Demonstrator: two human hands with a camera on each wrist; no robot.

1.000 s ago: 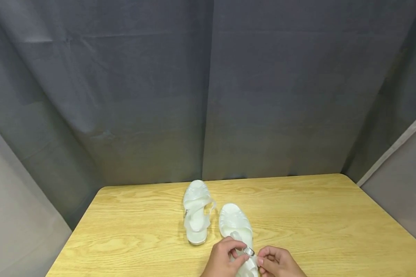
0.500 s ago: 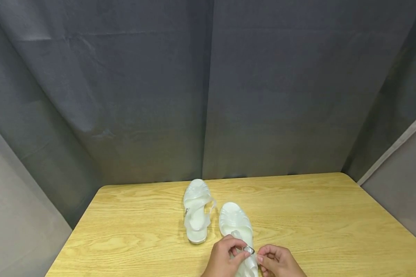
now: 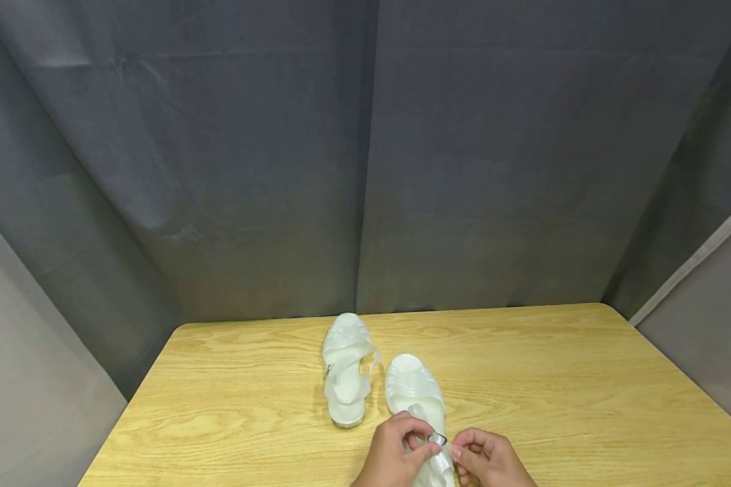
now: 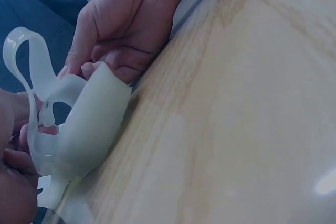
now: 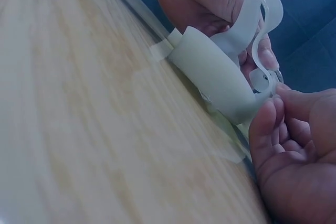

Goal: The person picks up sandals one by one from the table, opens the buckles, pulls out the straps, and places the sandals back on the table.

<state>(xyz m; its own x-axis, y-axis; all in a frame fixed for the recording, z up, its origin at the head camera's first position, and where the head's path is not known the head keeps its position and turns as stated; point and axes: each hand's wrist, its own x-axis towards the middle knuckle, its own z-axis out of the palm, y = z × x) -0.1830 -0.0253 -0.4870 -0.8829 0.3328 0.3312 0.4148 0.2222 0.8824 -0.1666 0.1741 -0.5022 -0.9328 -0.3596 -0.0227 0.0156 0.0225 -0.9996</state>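
A whitish translucent sandal lies on the wooden table, toe pointing away from me. My left hand pinches the sandal's strap at its metal buckle, over the shoe's middle. From the other side, my right hand pinches the strap's end between thumb and forefinger, beside the buckle. In the right wrist view, the strap arches in a loop above the heel. The left wrist view shows the same strap loop. Fingers partly hide how strap and buckle meet.
A matching sandal stands to the left and farther back, its strap loose and a buckle on its left side. Dark grey curtains hang behind the table, with pale panels at the sides.
Both hands keep their hold on the strap. The buckle has tipped slightly and shifted a little; the rest of the sandal stays put.
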